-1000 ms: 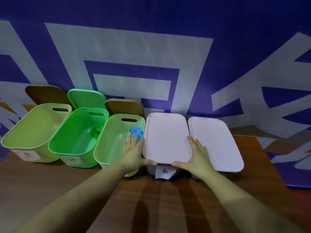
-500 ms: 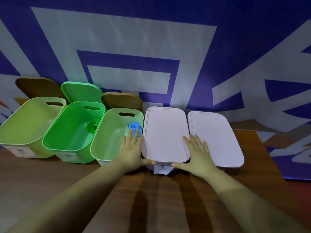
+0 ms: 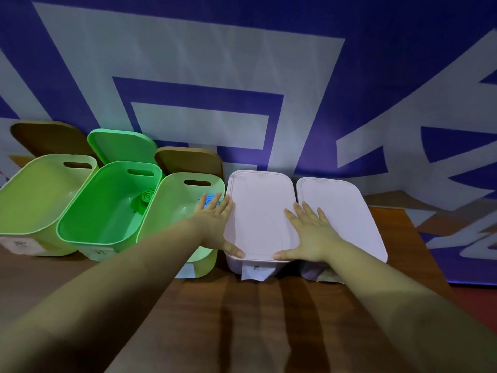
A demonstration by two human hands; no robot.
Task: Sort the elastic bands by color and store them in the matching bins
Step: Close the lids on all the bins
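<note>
Fingers (image 3: 215,204) straight and spread, a person's left hand (image 3: 215,224) lies flat along the left edge of a pale pink rectangular plastic lid (image 3: 259,211), thumb at its near rim; the right hand (image 3: 309,232) presses the lid's right side in the same way, fingers extended, thumb on the near edge. Neither hand holds anything else.

From left along the dark wooden table (image 3: 242,319): an open yellow-green plastic bin (image 3: 35,195) with a brown lid (image 3: 48,138) leaning behind it; an open bright green plastic bin (image 3: 107,205) containing a rolled green elastic band (image 3: 145,197), its green lid (image 3: 121,144) propped behind; an open pale green plastic bin (image 3: 177,208) with a coiled blue elastic band (image 3: 209,201) showing just beyond the left fingertips, and a second brown lid (image 3: 188,160) behind. Next comes the pink bin (image 3: 236,262) under the pressed lid, a white paper label (image 3: 255,271) hanging at its front. A second closed pink-lidded bin (image 3: 341,214) stands just beside it on the right. A blue and white printed banner (image 3: 188,76) fills the background.
</note>
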